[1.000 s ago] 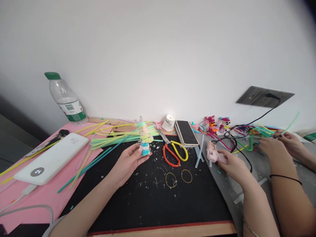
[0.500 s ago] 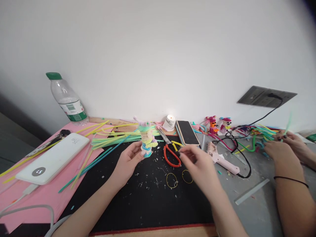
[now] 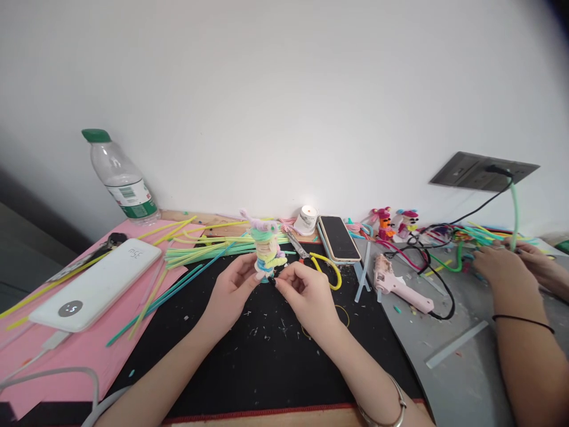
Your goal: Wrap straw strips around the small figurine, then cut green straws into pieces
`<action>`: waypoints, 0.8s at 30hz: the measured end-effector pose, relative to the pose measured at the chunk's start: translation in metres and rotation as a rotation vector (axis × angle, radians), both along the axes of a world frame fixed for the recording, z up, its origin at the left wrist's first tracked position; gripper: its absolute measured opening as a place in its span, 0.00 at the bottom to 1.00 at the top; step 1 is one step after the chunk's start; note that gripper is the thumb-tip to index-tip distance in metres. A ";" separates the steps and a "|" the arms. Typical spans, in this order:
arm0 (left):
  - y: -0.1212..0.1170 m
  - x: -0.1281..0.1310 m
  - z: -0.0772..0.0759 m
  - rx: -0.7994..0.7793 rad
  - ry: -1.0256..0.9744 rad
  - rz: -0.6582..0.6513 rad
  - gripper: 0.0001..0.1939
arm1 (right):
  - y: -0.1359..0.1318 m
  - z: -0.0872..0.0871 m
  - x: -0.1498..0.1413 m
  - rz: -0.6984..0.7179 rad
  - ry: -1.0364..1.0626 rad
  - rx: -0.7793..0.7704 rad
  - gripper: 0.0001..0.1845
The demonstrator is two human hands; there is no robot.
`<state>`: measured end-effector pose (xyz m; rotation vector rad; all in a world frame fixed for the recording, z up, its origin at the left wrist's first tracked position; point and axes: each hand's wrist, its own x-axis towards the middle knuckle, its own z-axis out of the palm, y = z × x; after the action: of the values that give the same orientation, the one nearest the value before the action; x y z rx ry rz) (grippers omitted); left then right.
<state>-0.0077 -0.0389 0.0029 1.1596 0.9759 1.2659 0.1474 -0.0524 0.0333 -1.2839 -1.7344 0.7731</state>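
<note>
My left hand [image 3: 235, 289] holds a small pipe-cleaner figure [image 3: 267, 249] upright over the black mat, fingers closed around its lower part. The figure is fuzzy, in pale yellow, mint, lilac and blue, with a lilac tuft on top. At its base, my right hand [image 3: 300, 293] is closed in a pinch, and a small black piece [image 3: 272, 281] shows at its fingertips. Whether that piece touches the figure is hard to tell. Behind the right hand lie scissors [image 3: 297, 243], with their handles mostly covered, and a ring [image 3: 342, 317], partly hidden.
Green and yellow pipe cleaners [image 3: 200, 254] lie behind my left hand. A power bank [image 3: 95, 284] and a bottle [image 3: 127, 184] stand left. On the right are a phone [image 3: 340, 238], a glue gun [image 3: 400, 287], glue sticks and two finished figures. Another person's hands [image 3: 502, 267] work at far right.
My right hand has moved left from beside the scissors to the base of the figure. The other person's green pipe cleaner now stands taller. My left hand has barely moved.
</note>
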 end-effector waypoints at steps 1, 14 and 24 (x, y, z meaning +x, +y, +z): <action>0.000 0.000 0.000 0.000 0.004 0.001 0.20 | 0.000 0.000 0.000 0.003 0.031 -0.018 0.07; 0.001 0.000 -0.003 -0.048 -0.033 -0.032 0.20 | 0.003 -0.005 0.003 -0.006 0.152 -0.066 0.07; 0.001 0.000 -0.006 -0.063 -0.065 -0.074 0.18 | 0.004 -0.005 0.004 -0.025 0.139 -0.070 0.07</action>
<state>-0.0081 -0.0375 -0.0034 1.0893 0.9105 1.1982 0.1511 -0.0488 0.0287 -1.2654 -1.5905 0.8946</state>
